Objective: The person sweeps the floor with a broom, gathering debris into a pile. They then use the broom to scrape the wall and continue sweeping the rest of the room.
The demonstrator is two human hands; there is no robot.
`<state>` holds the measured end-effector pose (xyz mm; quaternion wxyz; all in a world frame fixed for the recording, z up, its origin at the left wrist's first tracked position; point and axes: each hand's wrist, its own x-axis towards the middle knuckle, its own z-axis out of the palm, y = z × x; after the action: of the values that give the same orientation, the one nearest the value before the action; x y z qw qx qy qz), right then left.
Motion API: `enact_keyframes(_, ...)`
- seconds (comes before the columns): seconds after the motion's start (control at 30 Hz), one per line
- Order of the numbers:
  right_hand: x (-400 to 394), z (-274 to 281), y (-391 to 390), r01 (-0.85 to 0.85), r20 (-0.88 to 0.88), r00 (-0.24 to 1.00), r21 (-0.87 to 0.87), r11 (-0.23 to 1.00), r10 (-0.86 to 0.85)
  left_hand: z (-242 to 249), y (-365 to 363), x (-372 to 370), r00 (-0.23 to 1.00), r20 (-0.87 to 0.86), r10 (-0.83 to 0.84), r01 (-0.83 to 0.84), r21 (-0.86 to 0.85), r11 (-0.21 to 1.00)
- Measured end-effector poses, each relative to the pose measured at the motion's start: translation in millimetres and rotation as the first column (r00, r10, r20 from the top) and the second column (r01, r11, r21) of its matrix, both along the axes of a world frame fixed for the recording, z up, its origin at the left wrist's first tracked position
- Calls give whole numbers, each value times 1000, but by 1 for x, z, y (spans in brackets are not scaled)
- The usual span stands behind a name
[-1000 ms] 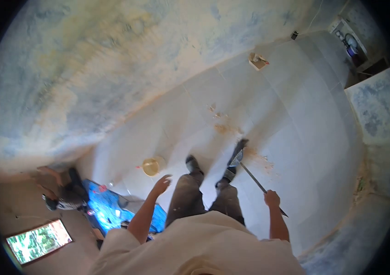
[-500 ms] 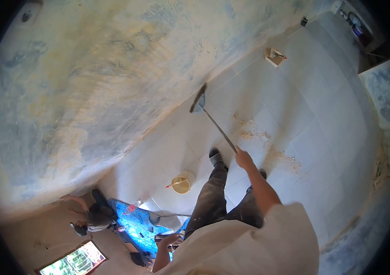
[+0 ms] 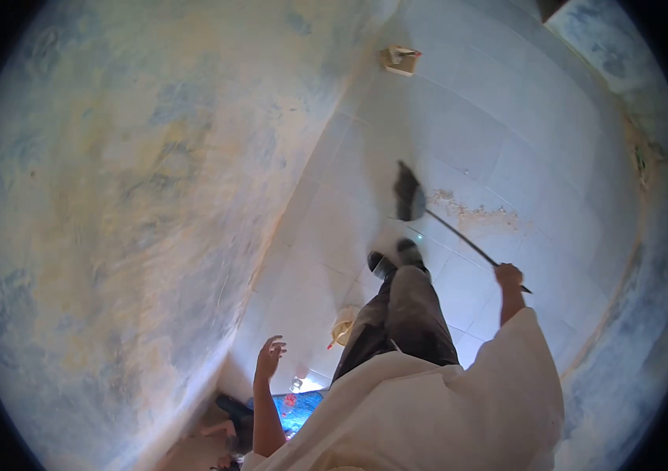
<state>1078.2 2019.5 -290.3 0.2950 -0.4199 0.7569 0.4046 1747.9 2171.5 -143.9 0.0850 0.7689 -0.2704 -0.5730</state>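
Note:
My right hand (image 3: 508, 275) is closed round the upper part of a long-handled broom (image 3: 410, 195), with the handle's end sticking out past it. The broom's dark head is slightly blurred and sits over the tiled floor beside a strip of pale brown debris (image 3: 475, 212). Out to the left, my left hand (image 3: 269, 358) is raised and holds nothing, its fingers apart. Below it and to the right is a cream bucket (image 3: 342, 328) with a red-tipped tool in it, partly hidden by my leg.
A small open box (image 3: 399, 61) with items in it stands by the patchy painted wall (image 3: 169, 212). A blue sheet (image 3: 296, 410) with objects on it lies at the lower left. Another person (image 3: 233, 420) is low down beside it, partly cut off.
The broom has swung away from the wall to beside the debris, still in my right hand. My left hand has come up and outward. The view has turned, and my feet are closer together.

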Motion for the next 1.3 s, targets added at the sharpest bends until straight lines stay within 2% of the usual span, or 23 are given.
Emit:
enact_keyframes(0.13,-61,45,9,-27,-199,980,-3,1000,26,-4,-62,-2,992,-56,-117,116,-20,993)
enact_keyframes(0.23,-83,47,14,-171,-301,943,-78,982,141,-2,-95,-3,973,-71,-221,219,-36,975)
enact_keyframes(0.33,-96,67,-3,-347,-323,903,-164,923,282,0,-107,7,976,-36,-213,212,-15,977)
enact_keyframes(0.4,-90,108,-33,-300,-247,938,-226,927,243,4,-108,11,987,-18,-158,158,10,987)
enact_keyframes(0.47,-68,128,-61,-341,-221,931,-245,908,290,0,-110,21,991,-50,-125,127,59,990)
enact_keyframes(0.53,-46,136,-94,-350,-46,936,-245,904,350,3,-119,23,993,-44,-109,113,84,990)
enact_keyframes(0.57,-38,121,-105,-353,42,922,-314,882,384,4,-121,24,996,-24,-83,85,70,994)
enact_keyframes(0.6,-16,114,-128,-335,131,914,-288,897,384,6,-124,25,998,-4,-55,55,53,997)
enact_keyframes(0.67,64,97,-188,-377,147,894,-259,889,422,6,-146,43,999,36,2,-3,21,1000)
enact_keyframes(0.73,124,62,-232,-344,212,889,-280,896,407,10,-149,42,999,35,19,-20,26,999)
enact_keyframes(0.8,171,21,-272,-341,267,868,-295,893,419,12,-147,44,999,34,3,-5,67,998)
enact_keyframes(0.87,205,14,-308,-352,245,873,-285,892,423,23,-144,44,998,-27,-51,53,60,997)
enact_keyframes(0.93,208,-17,-326,-356,164,896,-292,888,413,25,-136,59,998,-27,-63,65,101,993)
enact_keyframes(0.97,202,-18,-329,-310,133,932,-190,931,338,27,-133,66,999,-16,-36,38,140,989)
enact_keyframes(1.07,161,-35,-305,-160,67,983,-153,975,172,24,-133,100,998,-42,-40,47,208,977)
enact_keyframes(1.1,160,-7,-302,-94,54,993,-125,988,101,26,-142,116,993,-53,-108,118,252,961)
enact_keyframes(1.17,138,4,-283,-2,-1,1000,-105,994,2,24,-165,134,969,-54,-240,245,305,920)
enact_keyframes(1.27,113,33,-277,151,-158,972,-134,979,-172,-4,-181,174,969,-132,-209,232,187,955)
enact_keyframes(1.3,101,31,-277,160,-171,968,-142,977,-183,-10,-195,179,982,-147,-121,147,187,971)
